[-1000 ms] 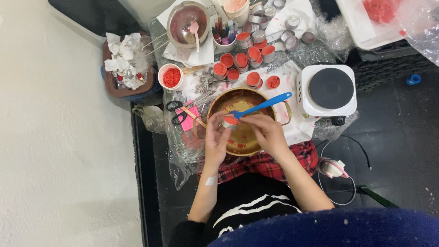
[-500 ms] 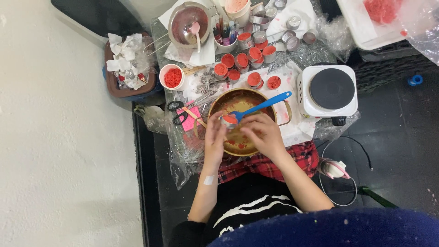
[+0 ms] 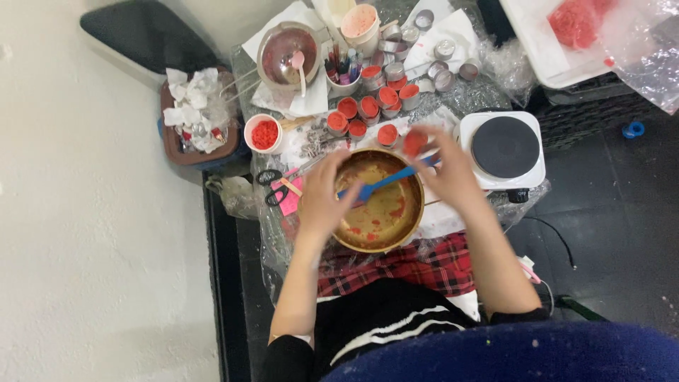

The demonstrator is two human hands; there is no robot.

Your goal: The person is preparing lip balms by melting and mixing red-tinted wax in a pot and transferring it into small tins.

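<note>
Plainly red-smeared brass bowl [image 3: 378, 212], blue spatula [image 3: 385, 182] inside

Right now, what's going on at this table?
A seated person leans over a gold bowl smeared with red and orange residue. A blue spatula lies across it; the right hand is at its handle end, and the left hand rests on the bowl's near rim. The motion blur hides the exact grip. Small tins of red wax stand beyond the bowl, and a white hotplate sits to the right.
</note>
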